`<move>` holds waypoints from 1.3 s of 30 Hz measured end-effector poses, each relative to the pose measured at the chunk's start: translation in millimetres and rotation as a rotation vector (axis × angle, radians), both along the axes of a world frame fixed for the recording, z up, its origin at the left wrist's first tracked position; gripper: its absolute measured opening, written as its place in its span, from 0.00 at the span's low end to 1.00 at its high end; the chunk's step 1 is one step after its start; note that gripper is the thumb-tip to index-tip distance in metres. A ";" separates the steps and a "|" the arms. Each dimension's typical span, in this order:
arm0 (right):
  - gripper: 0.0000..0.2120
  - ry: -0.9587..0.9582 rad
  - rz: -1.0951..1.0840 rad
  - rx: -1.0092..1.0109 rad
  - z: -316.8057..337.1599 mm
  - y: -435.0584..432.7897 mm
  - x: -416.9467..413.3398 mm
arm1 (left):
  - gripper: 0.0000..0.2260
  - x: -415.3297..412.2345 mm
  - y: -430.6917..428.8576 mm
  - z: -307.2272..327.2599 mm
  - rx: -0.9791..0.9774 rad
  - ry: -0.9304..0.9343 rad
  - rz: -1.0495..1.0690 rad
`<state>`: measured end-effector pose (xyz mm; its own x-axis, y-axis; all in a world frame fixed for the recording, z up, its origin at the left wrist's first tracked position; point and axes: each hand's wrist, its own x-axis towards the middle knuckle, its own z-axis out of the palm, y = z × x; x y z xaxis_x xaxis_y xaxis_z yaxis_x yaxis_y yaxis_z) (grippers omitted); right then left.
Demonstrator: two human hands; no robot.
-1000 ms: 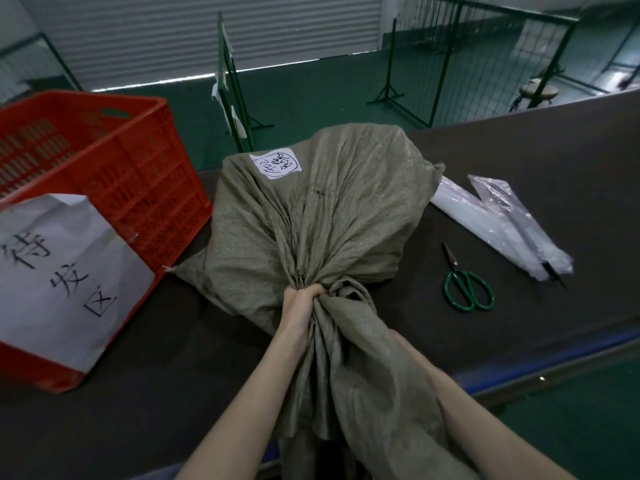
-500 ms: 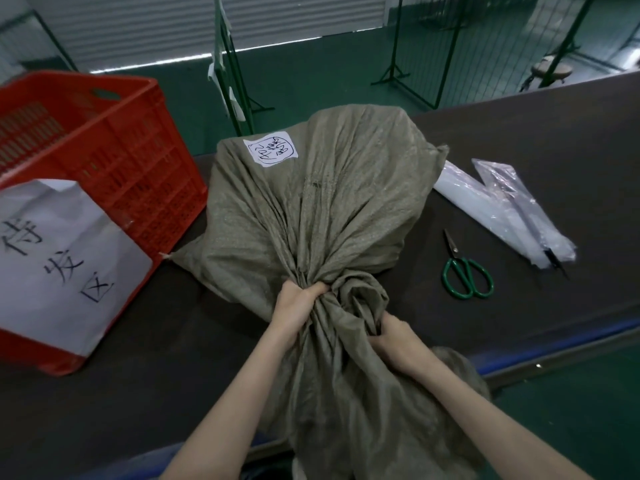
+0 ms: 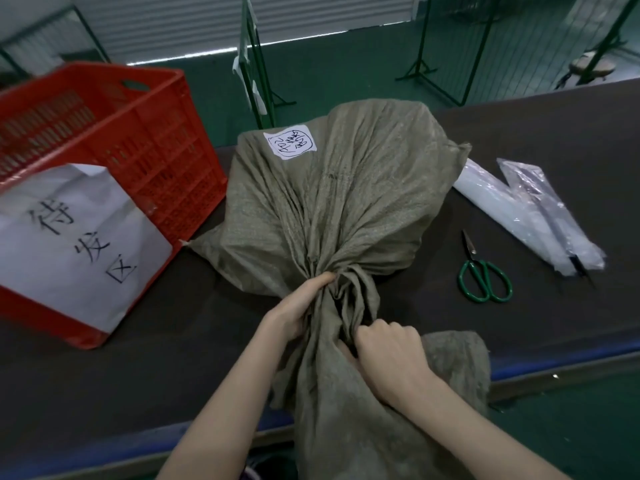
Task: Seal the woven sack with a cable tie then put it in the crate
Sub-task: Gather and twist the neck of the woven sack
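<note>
The woven sack (image 3: 339, 202) lies bulging on the dark surface (image 3: 166, 344) beside the red crate (image 3: 114, 140), soft and probably slippery, so both the left hand (image 3: 298, 306) and right hand (image 3: 391, 355) hold a closed grip around its bunched neck, the best hold.

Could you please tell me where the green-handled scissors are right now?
In the head view the scissors lie flat on the dark table, right of the woven sack and just beside the clear plastic packets.

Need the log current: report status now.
Left hand, right hand grip grey-green woven sack neck. No tie on. Red plastic crate beside it.
</note>
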<state>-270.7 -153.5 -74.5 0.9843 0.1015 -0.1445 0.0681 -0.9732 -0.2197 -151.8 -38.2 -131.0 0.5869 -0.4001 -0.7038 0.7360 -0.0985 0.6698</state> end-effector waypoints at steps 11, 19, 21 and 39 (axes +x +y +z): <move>0.18 0.147 0.358 -0.009 -13.1 -9.9 -3.7 | 0.17 2.7 -25.8 10.1 0.110 -0.346 0.375; 0.22 0.384 0.411 0.004 -29.0 -24.6 -11.4 | 0.13 6.3 -41.0 11.5 0.092 -0.297 0.514; 0.17 0.390 0.358 0.034 -26.4 -30.6 -4.2 | 0.18 4.7 -45.2 12.3 0.116 -0.337 0.525; 0.19 -0.046 -0.283 0.462 -10.6 -45.0 26.0 | 0.17 2.8 -51.4 8.4 0.195 -0.545 0.598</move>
